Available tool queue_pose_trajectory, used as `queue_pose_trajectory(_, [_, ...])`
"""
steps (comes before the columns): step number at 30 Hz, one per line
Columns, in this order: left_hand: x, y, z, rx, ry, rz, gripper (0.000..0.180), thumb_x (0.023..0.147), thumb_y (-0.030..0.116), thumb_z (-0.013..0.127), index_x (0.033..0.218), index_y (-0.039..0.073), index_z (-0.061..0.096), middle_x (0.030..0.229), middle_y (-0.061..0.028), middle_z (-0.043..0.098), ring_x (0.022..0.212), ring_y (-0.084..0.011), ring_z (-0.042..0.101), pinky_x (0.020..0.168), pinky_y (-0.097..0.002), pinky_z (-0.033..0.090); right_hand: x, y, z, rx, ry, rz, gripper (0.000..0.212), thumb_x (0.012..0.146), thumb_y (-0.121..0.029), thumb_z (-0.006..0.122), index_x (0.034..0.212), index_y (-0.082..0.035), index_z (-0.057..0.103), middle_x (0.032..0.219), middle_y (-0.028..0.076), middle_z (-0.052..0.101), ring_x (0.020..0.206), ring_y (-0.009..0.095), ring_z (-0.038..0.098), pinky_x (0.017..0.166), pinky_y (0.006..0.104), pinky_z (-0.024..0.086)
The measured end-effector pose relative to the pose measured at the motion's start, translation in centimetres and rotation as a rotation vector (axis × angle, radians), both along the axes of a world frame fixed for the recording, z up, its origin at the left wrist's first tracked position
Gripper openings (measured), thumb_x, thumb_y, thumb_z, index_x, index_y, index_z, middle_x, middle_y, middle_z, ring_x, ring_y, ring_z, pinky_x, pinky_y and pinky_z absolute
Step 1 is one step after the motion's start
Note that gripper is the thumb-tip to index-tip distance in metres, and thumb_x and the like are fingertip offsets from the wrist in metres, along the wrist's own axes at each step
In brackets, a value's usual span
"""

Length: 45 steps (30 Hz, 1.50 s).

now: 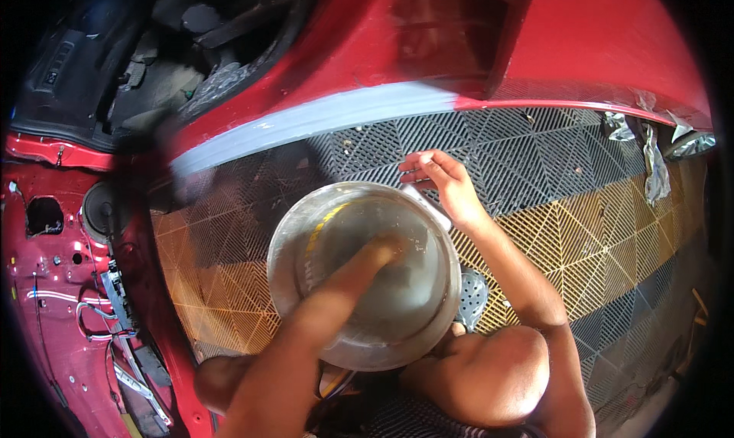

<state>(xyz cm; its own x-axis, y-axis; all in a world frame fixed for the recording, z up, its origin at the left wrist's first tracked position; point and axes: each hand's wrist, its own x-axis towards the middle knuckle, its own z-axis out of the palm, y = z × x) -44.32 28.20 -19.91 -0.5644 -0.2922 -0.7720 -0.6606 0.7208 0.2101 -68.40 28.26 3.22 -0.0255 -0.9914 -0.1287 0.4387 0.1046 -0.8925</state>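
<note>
A round metal basin holding cloudy water stands in front of me, between my knees. My left hand reaches down into that water; its fingers are submerged and blurred, and a dark patch lies below them, so I cannot make out whether they hold anything. Just past the basin's far right rim, my right hand hovers with fingers stretched out and nothing visible in it. A pale, flat-edged object sits between that hand and the basin, partly hidden.
Ahead curves a red car body with a grey sill strip. To the left is an open door panel with exposed wiring and a round speaker. Black and yellow floor tiles surround me. Crumpled foil hangs at the right.
</note>
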Motion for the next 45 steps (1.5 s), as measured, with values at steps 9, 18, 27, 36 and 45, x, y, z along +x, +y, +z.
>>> queue_pose_trajectory(9, [-0.8, -7.5, 39.6, 0.022, 1.081, 0.410, 0.023, 0.101, -0.001, 0.057, 0.119, 0.002, 0.071, 0.121, -0.0128, 0.073, 0.102, -0.0233, 0.073, 0.088, -0.0349, 0.061, -7.6, 8.5, -5.2, 0.244, 0.216, -0.145, 0.029, 0.110, -0.021, 0.050, 0.120, 0.002, 0.065, 0.112, 0.014, 0.075, 0.102, 0.022, 0.073, 0.092, 0.0342, 0.056])
queue_pose_trajectory(18, [-11.2, -17.5, 32.1, -0.907, 0.845, -0.739, 0.063, 0.090, 0.014, 0.056, 0.153, 0.009, 0.049, 0.160, -0.0063, 0.048, 0.147, -0.0205, 0.046, 0.125, -0.0496, 0.028, -7.3, 3.3, -1.2, -0.023, 0.544, 0.094, 0.027, 0.108, -0.017, 0.054, 0.117, 0.004, 0.067, 0.107, 0.013, 0.075, 0.101, 0.020, 0.072, 0.091, 0.0350, 0.055])
queue_pose_trajectory(27, [-1.6, -19.4, 32.1, -0.960, 0.691, -0.657, 0.057, 0.096, 0.016, 0.049, 0.153, 0.011, 0.051, 0.162, -0.0036, 0.047, 0.147, -0.0170, 0.047, 0.124, -0.0459, 0.029, -17.4, 22.6, -3.2, 0.417, 0.686, -0.173, 0.027, 0.110, -0.012, 0.049, 0.122, 0.006, 0.065, 0.113, 0.019, 0.074, 0.112, 0.027, 0.071, 0.102, 0.0414, 0.056])
queue_pose_trajectory(36, [-1.0, -20.4, 32.5, -1.039, 0.668, -0.696, 0.071, 0.087, 0.007, 0.054, 0.157, 0.019, 0.046, 0.166, 0.0030, 0.041, 0.151, -0.0129, 0.040, 0.126, -0.0460, 0.023, -11.7, 12.9, 1.6, -0.021, 1.035, 0.095, 0.024, 0.108, -0.011, 0.053, 0.122, 0.002, 0.068, 0.117, 0.015, 0.073, 0.111, 0.024, 0.070, 0.097, 0.0373, 0.054])
queue_pose_trajectory(45, [-2.8, -20.0, 33.1, -1.075, 0.518, -0.508, 0.075, 0.093, 0.048, 0.064, 0.160, 0.026, 0.041, 0.166, 0.0110, 0.038, 0.150, -0.0072, 0.036, 0.124, -0.0552, 0.021, -9.5, 10.9, 4.8, -0.345, 1.176, 0.097, 0.018, 0.098, -0.005, 0.064, 0.114, -0.001, 0.071, 0.115, 0.015, 0.074, 0.110, 0.032, 0.070, 0.094, 0.0423, 0.056])
